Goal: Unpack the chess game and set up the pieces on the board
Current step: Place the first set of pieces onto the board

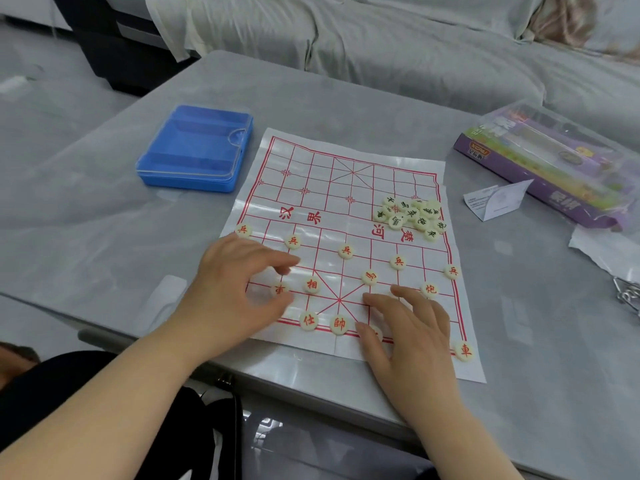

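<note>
Found a paper xiangqi board (346,188) spread flat on the grey table (104,220). Counted a row of five red soldiers (345,251) across its near half, from left edge to right edge. Noted a red cannon (430,289) behind the right end of that row and a red chariot (464,350) at the near right corner. Saw a red advisor (309,320) and a red general (338,324) side by side on the nearest line, with a red elephant (311,285) just beyond them. Made out a loose heap of black-lettered pieces (412,214) piled by the river on the board's right side.

Observed the left hand (239,289) arched over the near left corner, thumb and forefinger apart, with a second red chariot (280,289) lying in the gap; could not tell whether the thumb touched it. Saw the right hand (408,334) spread flat on the board, fingers wide, its thumb over a partly hidden piece on the nearest line.

Spotted a blue plastic case (195,148) with a clear lid left of the board, and a purple box (540,168) and a folded leaflet (495,202) to its right.
</note>
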`<act>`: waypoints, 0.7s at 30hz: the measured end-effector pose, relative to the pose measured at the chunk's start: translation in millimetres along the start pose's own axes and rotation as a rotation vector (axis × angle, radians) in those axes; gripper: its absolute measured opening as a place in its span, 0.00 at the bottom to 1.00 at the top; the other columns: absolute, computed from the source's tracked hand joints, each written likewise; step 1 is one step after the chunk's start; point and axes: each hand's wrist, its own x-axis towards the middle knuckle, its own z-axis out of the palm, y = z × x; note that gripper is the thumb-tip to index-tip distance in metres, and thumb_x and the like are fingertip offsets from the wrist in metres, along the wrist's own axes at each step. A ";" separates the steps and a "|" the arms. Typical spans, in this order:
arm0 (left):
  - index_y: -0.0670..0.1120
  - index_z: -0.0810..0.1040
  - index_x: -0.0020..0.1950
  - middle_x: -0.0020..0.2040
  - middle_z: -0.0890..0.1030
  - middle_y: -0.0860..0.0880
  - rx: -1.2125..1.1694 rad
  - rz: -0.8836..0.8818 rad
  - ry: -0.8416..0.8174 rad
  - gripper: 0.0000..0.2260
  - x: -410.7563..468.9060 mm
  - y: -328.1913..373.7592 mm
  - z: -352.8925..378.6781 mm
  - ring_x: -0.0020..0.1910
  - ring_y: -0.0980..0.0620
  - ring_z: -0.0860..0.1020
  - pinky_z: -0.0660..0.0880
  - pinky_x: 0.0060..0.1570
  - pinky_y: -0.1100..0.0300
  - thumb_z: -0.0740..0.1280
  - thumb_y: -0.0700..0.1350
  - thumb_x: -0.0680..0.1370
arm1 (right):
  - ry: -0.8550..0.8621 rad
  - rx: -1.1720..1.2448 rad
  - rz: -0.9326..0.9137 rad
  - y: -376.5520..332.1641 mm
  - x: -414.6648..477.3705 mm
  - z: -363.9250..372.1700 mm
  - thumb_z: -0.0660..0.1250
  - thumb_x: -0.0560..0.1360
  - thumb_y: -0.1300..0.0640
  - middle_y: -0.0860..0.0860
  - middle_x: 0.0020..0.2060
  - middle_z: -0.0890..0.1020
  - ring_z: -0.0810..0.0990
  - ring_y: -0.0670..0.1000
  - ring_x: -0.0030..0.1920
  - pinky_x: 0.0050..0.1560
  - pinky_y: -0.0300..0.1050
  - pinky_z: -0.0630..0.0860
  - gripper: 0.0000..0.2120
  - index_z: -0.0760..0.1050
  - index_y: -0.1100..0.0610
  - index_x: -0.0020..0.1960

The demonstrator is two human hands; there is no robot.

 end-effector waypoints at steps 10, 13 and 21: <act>0.58 0.72 0.63 0.62 0.73 0.59 0.233 -0.015 -0.140 0.17 7.6 3.3 13.8 0.64 0.57 0.66 0.51 0.65 0.63 0.65 0.53 0.74 | -0.051 -0.025 0.008 -0.3 -1.4 1.2 0.56 0.68 0.48 0.48 0.41 0.84 0.68 0.48 0.52 0.53 0.48 0.76 0.17 0.80 0.51 0.46; 0.58 0.69 0.65 0.64 0.72 0.58 0.250 0.016 -0.169 0.18 11.5 4.6 21.0 0.65 0.56 0.65 0.49 0.66 0.63 0.64 0.53 0.75 | -0.051 -0.012 0.012 -0.8 -2.0 1.5 0.56 0.69 0.47 0.48 0.41 0.84 0.68 0.48 0.52 0.54 0.49 0.75 0.17 0.80 0.51 0.45; 0.56 0.73 0.61 0.57 0.77 0.57 0.245 0.051 -0.017 0.13 11.5 4.9 19.3 0.62 0.57 0.68 0.39 0.65 0.66 0.63 0.51 0.76 | -0.035 -0.001 0.018 0.4 -3.4 2.2 0.56 0.69 0.47 0.49 0.41 0.84 0.68 0.48 0.51 0.55 0.46 0.60 0.17 0.80 0.52 0.45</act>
